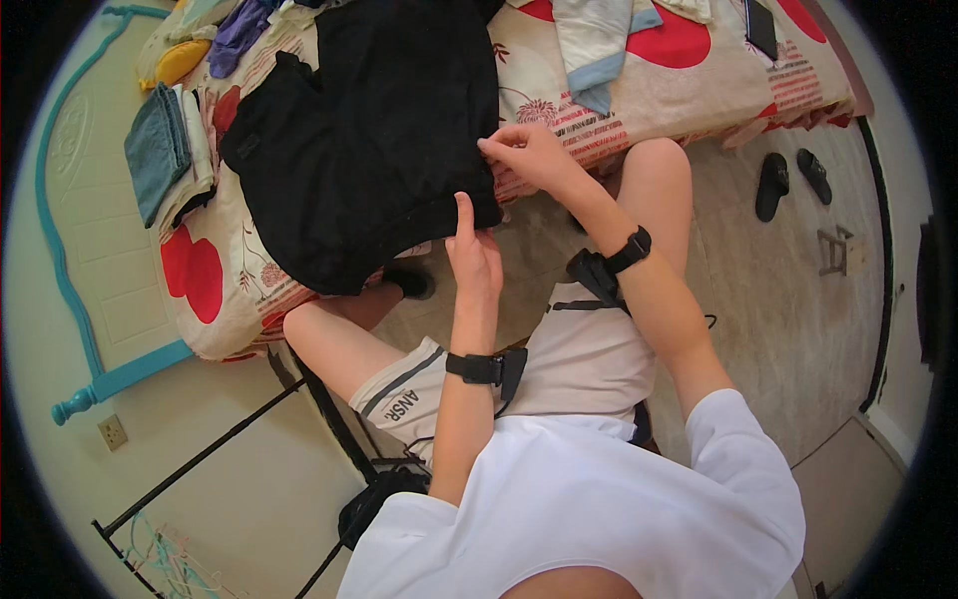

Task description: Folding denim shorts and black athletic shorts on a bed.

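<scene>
A black garment (374,135) lies spread over the edge of the bed, its near hem hanging a little past the mattress. My left hand (475,258) grips the near right corner of the cloth, thumb on top and the other fingers partly hidden below. Further up the right-hand edge, my right hand (531,153) pinches the fabric between thumb and forefinger. The far end of the garment runs out of the picture at the top.
Folded clothes with blue denim (157,153) stand at the bed's left side. Beyond are a purple cloth (238,37), a white and light-blue garment (595,52) and a phone (761,30). Black slippers (772,187) and a small stool (834,251) are on the floor; a black metal rack (202,457) stands left.
</scene>
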`<state>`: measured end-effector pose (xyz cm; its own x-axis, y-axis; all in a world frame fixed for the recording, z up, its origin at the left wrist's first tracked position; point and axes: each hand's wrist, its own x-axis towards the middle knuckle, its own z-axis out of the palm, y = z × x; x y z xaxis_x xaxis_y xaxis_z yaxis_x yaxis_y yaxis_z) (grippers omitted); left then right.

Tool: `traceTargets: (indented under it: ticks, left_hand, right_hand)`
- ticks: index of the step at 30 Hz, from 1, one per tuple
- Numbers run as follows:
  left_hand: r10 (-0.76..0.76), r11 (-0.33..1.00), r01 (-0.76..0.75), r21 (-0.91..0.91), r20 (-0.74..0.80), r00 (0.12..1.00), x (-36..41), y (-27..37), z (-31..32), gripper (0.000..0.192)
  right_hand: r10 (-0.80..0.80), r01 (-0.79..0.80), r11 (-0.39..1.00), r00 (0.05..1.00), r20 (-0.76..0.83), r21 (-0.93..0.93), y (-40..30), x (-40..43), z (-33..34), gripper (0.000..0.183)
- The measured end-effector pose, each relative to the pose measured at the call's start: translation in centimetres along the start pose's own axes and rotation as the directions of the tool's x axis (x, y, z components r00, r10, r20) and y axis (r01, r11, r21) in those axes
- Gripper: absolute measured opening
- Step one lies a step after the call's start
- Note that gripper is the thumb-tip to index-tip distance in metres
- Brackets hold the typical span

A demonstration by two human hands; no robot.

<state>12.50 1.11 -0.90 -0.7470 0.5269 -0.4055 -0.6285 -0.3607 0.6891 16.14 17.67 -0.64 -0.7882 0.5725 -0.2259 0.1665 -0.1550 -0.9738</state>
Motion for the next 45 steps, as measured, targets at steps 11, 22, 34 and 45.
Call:
traceTargets:
  ticks: [11,22,34,45]
  left_hand:
    - [0.105,0.983,-0.094,0.16,-0.066,0.992,0.5,-1.3,-0.9,0.036]
    - [0.058,0.983,-0.036,0.18,-0.118,0.991,0.2,-0.6,-1.0,0.042]
    - [0.017,0.999,-0.024,0.049,0.139,0.99,2.9,0.3,-2.9,0.033]
    - [0.061,0.99,-0.042,-0.135,0.144,0.988,2.0,1.2,0.4,0.049]
  right_hand:
    - [-0.141,0.122,0.985,0.977,-0.16,-0.125,0.8,2.1,0.8,0.023]
    - [-0.286,0.166,0.897,0.925,-0.251,-0.41,-1.3,1.1,1.5,0.017]
    - [-0.249,0.113,0.879,0.938,-0.243,-0.463,-1.5,1.1,1.8,0.015]
    - [-0.237,0.127,0.912,0.94,-0.247,-0.391,-0.3,1.4,1.2,0.023]
